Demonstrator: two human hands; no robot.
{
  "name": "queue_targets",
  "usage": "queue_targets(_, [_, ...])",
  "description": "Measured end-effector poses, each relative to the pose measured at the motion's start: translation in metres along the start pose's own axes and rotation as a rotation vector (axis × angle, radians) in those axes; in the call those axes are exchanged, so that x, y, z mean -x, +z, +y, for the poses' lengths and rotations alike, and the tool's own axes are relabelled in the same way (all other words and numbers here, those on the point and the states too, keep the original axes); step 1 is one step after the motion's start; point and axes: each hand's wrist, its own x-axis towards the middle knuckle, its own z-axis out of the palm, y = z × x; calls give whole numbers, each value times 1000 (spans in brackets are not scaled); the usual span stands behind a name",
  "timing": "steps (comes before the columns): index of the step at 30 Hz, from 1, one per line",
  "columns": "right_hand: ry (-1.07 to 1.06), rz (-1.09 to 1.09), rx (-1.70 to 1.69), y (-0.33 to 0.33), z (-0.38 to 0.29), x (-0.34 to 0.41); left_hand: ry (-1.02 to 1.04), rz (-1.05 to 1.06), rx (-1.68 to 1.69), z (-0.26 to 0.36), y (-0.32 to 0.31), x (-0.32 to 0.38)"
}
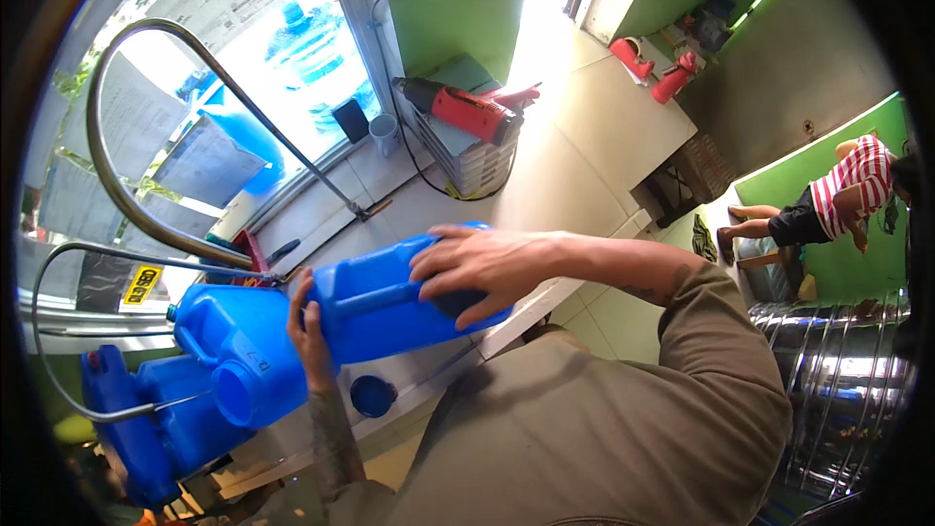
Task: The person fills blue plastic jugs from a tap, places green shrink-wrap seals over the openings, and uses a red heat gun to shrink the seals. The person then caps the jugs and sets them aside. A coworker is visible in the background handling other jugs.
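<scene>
A blue plastic jug [380, 274] with a moulded handle stands on the tiled counter before me. My right hand [475, 267] is over its dark blue cap [456, 302], fingers spread around it and slightly blurred. Against the jug's left side is my left hand [313, 340], thumb and fingers upright. Beside that hand, a second blue jug [274, 321] has its wide mouth uncovered. A loose blue screw cap [372, 395] lies on the counter near my left forearm. The thin metal spout [131, 413] of a curved tap ends near the open jug's mouth.
More blue jugs [201, 416] stand at the left. A large bent metal pipe [98, 117] arches beside the window. Farther along are a red heat gun [475, 113] on stacked trays [475, 161] and a white mug [384, 133]. A person in a striped shirt [851, 183] is at the right.
</scene>
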Motion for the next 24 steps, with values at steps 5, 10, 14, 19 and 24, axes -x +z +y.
queue_targets(5, [579, 346, -335, -34, 28, 69, -25, 99, -20, 18, 79, 51])
queue_targets(10, [794, 516, -196, -46, 69, 126, 43, 60, -8, 33, 173, 83])
queue_targets(14, [911, 632, -351, -87, 98, 188, 73, 31, 45, 44, 251, 72])
queue_targets(19, [924, 671, -275, -133, 136, 284, 108, -16, 94, 39, 355, 31])
queue_targets(24, [747, 945, -393, -163, 171, 388, 282, -161, 125, 30, 460, -87])
